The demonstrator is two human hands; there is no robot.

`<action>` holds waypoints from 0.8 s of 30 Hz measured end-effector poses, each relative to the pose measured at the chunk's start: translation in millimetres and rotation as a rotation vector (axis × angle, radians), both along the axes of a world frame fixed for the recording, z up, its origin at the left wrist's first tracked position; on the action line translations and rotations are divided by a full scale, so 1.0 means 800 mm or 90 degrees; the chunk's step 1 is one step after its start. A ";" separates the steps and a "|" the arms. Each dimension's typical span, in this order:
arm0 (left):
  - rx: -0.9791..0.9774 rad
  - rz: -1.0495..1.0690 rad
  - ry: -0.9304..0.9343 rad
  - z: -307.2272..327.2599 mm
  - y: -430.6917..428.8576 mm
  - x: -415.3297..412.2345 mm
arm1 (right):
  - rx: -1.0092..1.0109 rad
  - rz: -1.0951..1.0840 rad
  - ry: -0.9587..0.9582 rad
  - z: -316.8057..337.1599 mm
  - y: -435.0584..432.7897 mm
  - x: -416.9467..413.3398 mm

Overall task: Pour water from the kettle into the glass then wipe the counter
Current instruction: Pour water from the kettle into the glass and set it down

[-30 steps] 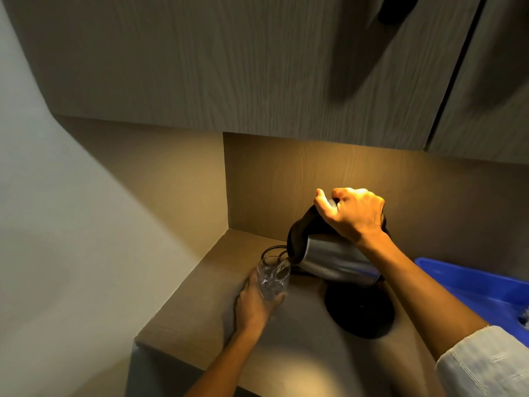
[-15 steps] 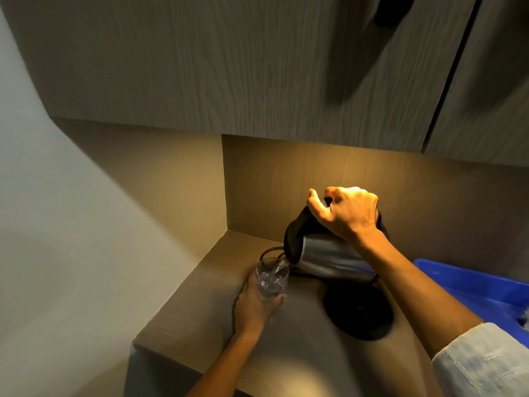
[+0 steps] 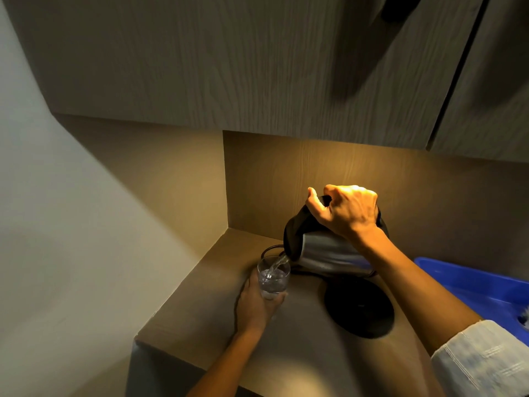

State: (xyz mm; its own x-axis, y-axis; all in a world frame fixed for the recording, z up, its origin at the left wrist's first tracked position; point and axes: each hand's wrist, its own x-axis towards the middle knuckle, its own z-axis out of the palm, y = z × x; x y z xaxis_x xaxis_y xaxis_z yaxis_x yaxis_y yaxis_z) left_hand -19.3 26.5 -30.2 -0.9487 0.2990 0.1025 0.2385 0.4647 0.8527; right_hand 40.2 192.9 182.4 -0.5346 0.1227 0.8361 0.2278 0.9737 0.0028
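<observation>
The left hand (image 3: 255,306) is wrapped around the lower part of a clear, round drinking glass (image 3: 273,277) standing on the pale wood-grain counter (image 3: 200,305), while the right hand (image 3: 345,210) is closed on the black handle of a tilted stainless-steel kettle with a black lid (image 3: 326,252). The kettle's spout hangs just above the glass rim, a thin stream of water (image 3: 277,263) running into it. Right of the glass, the round black kettle base (image 3: 359,308) sits under the kettle, and a blue plastic tray (image 3: 472,285) lies at the far right edge.
</observation>
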 end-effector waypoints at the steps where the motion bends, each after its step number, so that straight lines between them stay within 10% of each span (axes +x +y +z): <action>1: -0.002 0.001 0.000 0.000 0.000 -0.001 | 0.004 0.003 0.001 -0.002 0.001 0.000; 24: -0.017 -0.003 -0.051 -0.005 0.009 -0.005 | -0.692 -0.055 0.249 -0.108 0.106 0.049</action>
State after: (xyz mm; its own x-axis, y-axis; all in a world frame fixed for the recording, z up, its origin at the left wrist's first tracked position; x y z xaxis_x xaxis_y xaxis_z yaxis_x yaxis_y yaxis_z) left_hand -23.3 34.0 -33.8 -0.9520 0.3056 0.0178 0.1720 0.4859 0.8569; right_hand 79.0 277.3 96.0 -0.2177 0.9016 0.3738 0.0952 0.4008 -0.9112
